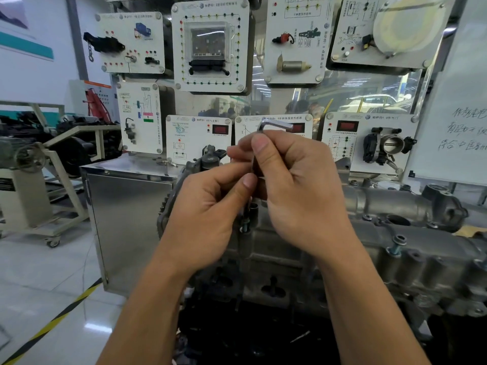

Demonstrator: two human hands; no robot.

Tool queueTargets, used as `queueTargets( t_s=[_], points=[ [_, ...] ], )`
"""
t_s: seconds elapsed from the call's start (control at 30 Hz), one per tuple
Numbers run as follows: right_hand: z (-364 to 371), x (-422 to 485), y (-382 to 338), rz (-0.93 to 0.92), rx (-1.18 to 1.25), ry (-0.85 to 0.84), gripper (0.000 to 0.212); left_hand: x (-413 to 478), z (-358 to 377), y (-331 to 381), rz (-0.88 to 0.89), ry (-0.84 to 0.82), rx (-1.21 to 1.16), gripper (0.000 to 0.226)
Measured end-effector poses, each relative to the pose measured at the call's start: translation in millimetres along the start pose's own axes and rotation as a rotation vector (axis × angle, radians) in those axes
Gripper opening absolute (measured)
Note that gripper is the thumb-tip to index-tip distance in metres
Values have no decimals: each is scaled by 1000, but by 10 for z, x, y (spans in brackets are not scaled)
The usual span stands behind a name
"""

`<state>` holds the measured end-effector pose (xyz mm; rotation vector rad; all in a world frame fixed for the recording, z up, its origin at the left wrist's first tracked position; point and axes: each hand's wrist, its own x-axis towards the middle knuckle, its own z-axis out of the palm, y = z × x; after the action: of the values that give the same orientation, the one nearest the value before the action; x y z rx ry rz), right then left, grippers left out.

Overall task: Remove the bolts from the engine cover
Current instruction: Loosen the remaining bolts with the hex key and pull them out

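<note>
Across the back, a wall of white boards (210, 46), hung close, narrow gaps between edges. Lower left, pale floor (39, 285) crossed by a black-and-yellow stripe (52, 322); open room there out to a wheeled stand (34, 180) at the left border. Centre left, a steel cabinet (126, 219), near corner edge upright, right side just beside the engine (290, 272) or touching it: cannot tell which. At the right border, a whiteboard (453, 122) with handwriting, lower edge just above the engine. Lower centre to right, the grey engine, topped by the cast cover (411, 262), cut off by the right border. Open room over the cover's right half; crowded at its left end, under both hands.

Right hand (297, 196): raised over the cover's left end, pinching the L-shaped key (274, 125) between thumb and curled fingers just below the bend. Left hand (208, 214): beside it and touching it, thumb and fingertips curled in, pinching the same shaft lower down.

Key upright, short arm pointing right above the knuckles, long arm dropping between the palms down to a bolt (245, 227) at the cover's left edge; join too dark to tell how seated. Farther right, well apart from the hands, a second bolt (396, 245), lifted partly out of its hole, teal shank showing, head tilted slightly.
</note>
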<state>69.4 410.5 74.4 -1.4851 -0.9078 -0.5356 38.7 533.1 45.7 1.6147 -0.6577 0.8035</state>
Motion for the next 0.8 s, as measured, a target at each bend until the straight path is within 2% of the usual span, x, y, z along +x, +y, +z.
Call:
queueTargets(
  t_s=[0.1, 0.2, 0.3, 0.4, 0.5, 0.6, 0.67, 0.8],
  points=[
    [33, -16, -25, -29, 39, 15, 20, 6, 27, 31, -7, 77, 10, 21],
    [71, -37, -42, -57, 134, 141, 11, 2, 64, 51, -4, 178, 43, 19],
    [116, -53, -33, -49, 178, 248, 10, -4, 88, 6, -4, 301, 77, 14],
    [146, -59, -14, -46, 173, 247, 11, -2, 95, -38, -3, 330, 122, 17],
    [128, -45, -1, -32, 119, 149, 13, 6, 42, -13, -38, 270, 114, 10],
    [69, -16, -2, -56, -15, 75, 19, 0, -22, 13, -44, 53, 51, 21],
    [31, -6, -14, -65, -42, 24, 21, -8, -52, 13, -18, -42, 103, 24],
    [-8, -12, -21, -73, 2, -48, 17, -18, -68, 55, 16, -5, 127, 19]
  ],
)
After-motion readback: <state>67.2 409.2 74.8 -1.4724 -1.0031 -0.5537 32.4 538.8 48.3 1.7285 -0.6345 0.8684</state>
